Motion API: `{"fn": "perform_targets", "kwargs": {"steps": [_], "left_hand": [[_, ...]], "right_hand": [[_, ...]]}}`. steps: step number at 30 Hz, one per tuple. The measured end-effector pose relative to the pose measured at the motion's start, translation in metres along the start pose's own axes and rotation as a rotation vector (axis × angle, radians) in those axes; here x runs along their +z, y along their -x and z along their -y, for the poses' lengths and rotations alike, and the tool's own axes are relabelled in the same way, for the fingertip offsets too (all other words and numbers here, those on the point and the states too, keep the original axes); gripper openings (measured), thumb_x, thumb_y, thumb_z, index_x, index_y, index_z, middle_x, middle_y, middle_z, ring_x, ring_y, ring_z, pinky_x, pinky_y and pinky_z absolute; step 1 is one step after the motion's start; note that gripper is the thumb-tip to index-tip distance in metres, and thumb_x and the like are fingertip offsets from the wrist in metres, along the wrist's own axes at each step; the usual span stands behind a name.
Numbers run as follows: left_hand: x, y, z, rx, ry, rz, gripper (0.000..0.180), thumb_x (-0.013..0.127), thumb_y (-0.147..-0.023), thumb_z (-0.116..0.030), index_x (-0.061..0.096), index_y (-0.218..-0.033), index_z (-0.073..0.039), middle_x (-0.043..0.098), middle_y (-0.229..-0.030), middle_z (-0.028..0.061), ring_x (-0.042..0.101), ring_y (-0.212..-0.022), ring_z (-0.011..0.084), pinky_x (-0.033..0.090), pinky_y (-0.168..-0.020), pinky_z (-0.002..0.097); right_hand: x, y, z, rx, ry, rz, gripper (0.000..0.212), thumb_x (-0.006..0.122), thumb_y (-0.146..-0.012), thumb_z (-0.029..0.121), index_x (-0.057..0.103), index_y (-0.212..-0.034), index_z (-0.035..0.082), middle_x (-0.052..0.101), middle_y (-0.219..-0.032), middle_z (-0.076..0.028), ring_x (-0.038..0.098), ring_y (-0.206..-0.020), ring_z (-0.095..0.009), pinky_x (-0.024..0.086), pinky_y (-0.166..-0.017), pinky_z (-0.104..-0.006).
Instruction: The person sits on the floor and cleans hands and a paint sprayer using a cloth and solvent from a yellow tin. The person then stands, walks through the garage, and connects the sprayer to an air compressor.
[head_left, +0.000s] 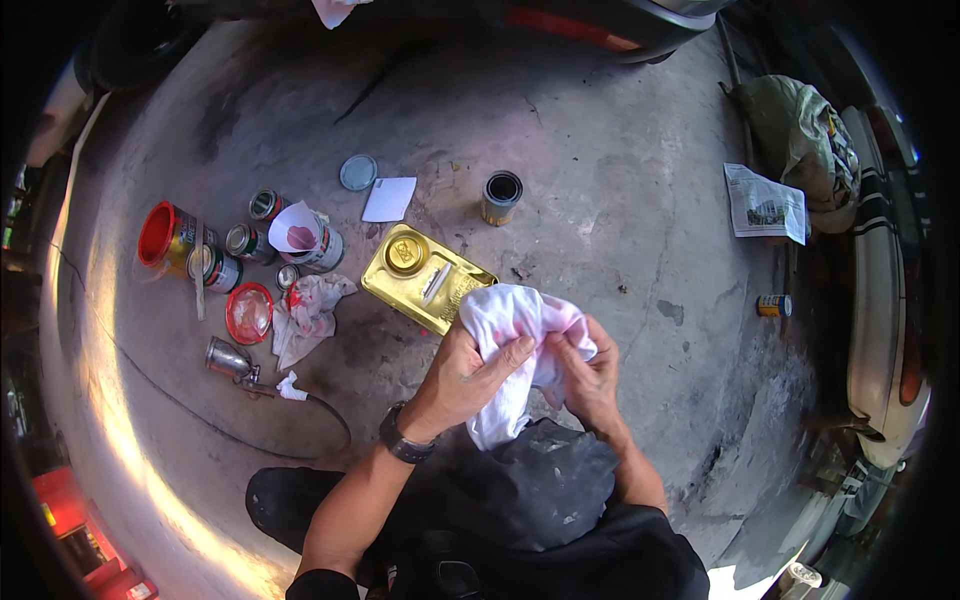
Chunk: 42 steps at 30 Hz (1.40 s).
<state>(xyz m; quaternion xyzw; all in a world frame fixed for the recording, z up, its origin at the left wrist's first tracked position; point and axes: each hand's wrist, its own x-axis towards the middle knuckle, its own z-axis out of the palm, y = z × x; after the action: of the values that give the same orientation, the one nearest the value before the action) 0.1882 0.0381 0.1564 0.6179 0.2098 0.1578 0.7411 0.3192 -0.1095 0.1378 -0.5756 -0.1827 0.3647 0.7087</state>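
Note:
A white cloth (510, 310) with pink stains is bunched between my two hands, above my knee. My left hand (467, 368) grips its left side, thumb pressed on top. On the cloth's right side, my right hand (590, 378) is closed with the thumb and fingers pinching the fabric. Just beyond the cloth lies a gold rectangular metal can (405, 290) with a round cap and a handle on its top; the cloth covers part of its near edge. An opened dark tin (501, 195) stands farther away on the concrete floor.
Several paint cans (170, 240) cluster at the left, beside a red lid (249, 313) and a stained rag (310, 315). A spray gun (232, 360) lies nearer, its hose curving toward my leg. White card (389, 199), newspaper (765, 203) and a small yellow can (774, 305) lie around.

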Motion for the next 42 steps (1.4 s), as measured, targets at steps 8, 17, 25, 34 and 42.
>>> {"fn": "perform_targets", "kwargs": {"steps": [8,17,25,34,42], "left_hand": [[-0.135,-0.003,0.004,0.072,-0.961,-0.44,0.063,0.08,-0.084,-0.031,0.055,-0.134,-0.002,0.059,-0.119,0.0082,0.058,-0.11,0.0203,0.049,-0.088,0.0362],[-0.123,-0.016,0.033,0.067,-0.647,-0.46,0.026,0.069,-0.093,-0.008,0.069,-0.116,0.004,0.061,-0.097,0.0059,0.064,-0.082,0.013,0.054,-0.072,0.0259],[-0.047,-0.027,0.013,0.141,-0.628,-0.48,0.015,0.071,-0.089,-0.004,0.072,-0.102,0.003,0.061,-0.083,0.0072,0.063,-0.067,0.014,0.049,-0.061,0.0269],[-0.013,-0.045,0.0,0.252,-0.749,-0.454,0.012,0.07,-0.089,-0.002,0.072,-0.1,0.004,0.059,-0.079,0.0069,0.062,-0.064,0.0126,0.048,-0.058,0.0263],[0.008,-0.054,0.003,0.301,-0.711,-0.412,0.01,0.071,-0.088,-0.001,0.071,-0.096,0.004,0.059,-0.079,0.0077,0.064,-0.063,0.0149,0.049,-0.058,0.0275]], "right_hand": [[-0.038,-0.006,0.013,0.086,0.222,-0.255,0.028,0.064,-0.098,0.012,0.066,-0.122,-0.001,0.068,-0.103,-0.002,0.062,-0.091,-0.01,0.05,-0.082,-0.0259],[0.001,-0.05,-0.056,0.161,0.157,-0.094,0.027,0.06,-0.1,0.024,0.07,-0.104,-0.001,0.062,-0.083,0.004,0.05,-0.077,-0.006,0.042,-0.066,-0.025],[-0.046,-0.041,-0.059,0.207,-0.273,-0.221,0.039,0.054,-0.103,0.033,0.064,-0.116,-0.002,0.069,-0.1,-0.005,0.063,-0.082,-0.012,0.051,-0.074,-0.0279],[-0.074,-0.032,-0.065,0.161,-0.481,-0.297,0.042,0.057,-0.099,0.032,0.058,-0.123,-0.003,0.067,-0.109,-0.011,0.066,-0.095,-0.021,0.053,-0.085,-0.036],[-0.103,-0.027,-0.084,0.179,-0.681,-0.269,0.05,0.057,-0.097,0.035,0.053,-0.132,-0.001,0.064,-0.125,-0.017,0.063,-0.112,-0.031,0.048,-0.102,-0.0462]]}}
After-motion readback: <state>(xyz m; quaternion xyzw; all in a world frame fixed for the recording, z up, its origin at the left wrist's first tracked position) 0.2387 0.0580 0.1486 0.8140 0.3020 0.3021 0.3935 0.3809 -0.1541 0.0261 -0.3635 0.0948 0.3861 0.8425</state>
